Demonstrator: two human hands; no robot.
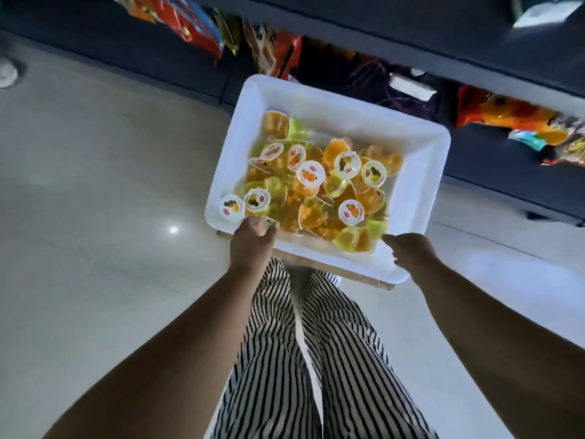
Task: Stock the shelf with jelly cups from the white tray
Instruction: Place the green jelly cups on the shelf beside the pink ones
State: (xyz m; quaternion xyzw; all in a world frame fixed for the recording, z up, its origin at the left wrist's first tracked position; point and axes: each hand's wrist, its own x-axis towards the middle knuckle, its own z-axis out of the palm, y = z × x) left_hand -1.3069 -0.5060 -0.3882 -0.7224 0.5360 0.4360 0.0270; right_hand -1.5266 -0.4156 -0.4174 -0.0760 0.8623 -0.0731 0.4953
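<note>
White tray (411, 191) of jelly cups (316, 191) sits at 12 o'clock. Left hand (253, 242) pinches a cup at the tray's 7; right hand (408, 251) released. I'd lift clear before turning shelfward.

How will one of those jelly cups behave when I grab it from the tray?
A jelly cup is probably light and slightly squashy: small, thin clear plastic. Its smooth tapered sides may slip. Loosely heaped in the tray, neighbours will likely shift or tumble.
</note>
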